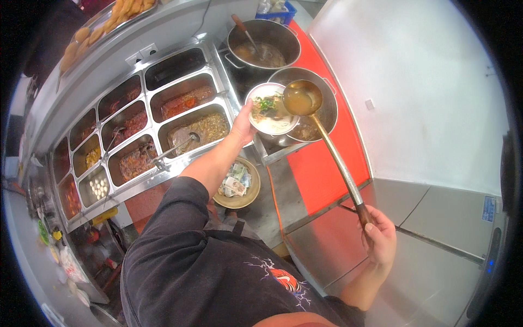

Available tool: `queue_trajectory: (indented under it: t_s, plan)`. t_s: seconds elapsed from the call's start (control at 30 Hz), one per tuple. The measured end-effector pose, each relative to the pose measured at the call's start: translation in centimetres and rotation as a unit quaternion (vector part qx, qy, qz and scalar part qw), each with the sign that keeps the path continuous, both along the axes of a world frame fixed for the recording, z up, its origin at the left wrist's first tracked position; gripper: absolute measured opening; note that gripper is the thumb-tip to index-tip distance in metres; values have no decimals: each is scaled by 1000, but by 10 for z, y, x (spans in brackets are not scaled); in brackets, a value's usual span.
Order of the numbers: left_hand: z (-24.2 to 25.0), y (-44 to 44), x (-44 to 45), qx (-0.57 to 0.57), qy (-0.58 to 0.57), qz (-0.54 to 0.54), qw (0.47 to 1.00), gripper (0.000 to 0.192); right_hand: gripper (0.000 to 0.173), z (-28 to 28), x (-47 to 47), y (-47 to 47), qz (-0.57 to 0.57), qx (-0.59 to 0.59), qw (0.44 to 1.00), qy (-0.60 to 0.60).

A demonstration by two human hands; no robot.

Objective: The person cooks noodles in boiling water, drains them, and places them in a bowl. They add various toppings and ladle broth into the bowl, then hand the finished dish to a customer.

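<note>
My left hand (244,126) grips the left rim of a white bowl (274,127), which holds pale noodles, chopped green onion and some dark pieces. My right hand (379,235) is closed around the dark wooden handle of a long brass-coloured ladle (339,163). Cloudy yellowish broth fills the ladle's cup, which overlaps the bowl's right edge in the view; whether they touch I cannot tell. Both are held over the nearer stockpot (331,122), and they hide much of its inside. Brown liquid shows at the pot's lower part.
A second stockpot (261,62) with a wooden-handled utensil stands behind. On the left, a steel counter (153,137) holds several food pans, with ladles in some. Below my left forearm sits a basin (255,186) of banknotes. A white wall (408,81) and steel cabinet (437,261) bound the right.
</note>
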State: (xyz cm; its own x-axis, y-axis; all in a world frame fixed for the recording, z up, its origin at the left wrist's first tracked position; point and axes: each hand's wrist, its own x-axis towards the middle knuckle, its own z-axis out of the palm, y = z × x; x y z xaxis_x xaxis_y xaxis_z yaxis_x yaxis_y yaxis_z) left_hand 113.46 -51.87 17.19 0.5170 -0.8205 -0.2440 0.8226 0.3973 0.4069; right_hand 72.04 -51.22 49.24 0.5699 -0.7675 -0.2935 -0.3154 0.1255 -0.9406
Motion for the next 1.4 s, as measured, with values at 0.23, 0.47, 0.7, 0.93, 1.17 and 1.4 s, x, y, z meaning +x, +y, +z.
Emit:
queue_trajectory:
  t_s: [0.23,0.47,0.7,0.93,1.17,1.4]
  plan:
    - [5,18,3,24,-3,8,1000,53,52,12,-8,10,26,-15,999,23]
    - [8,41,3,38,-24,1,999,55,51,13,-11,15,49,-18,998,35]
    - [10,65,-12,39,-12,10,999,54,51,8,-5,9,84,-10,996,-17]
    - [14,84,-17,-3,-15,-1,1000,58,58,-31,-17,-40,65,282,938,-192]
    - [64,160,-30,-44,-1,47,998,58,32,-154,54,-73,27,85,991,-100]
    - [103,301,-21,-55,-13,77,995,55,15,-303,160,-100,-34,102,993,-53]
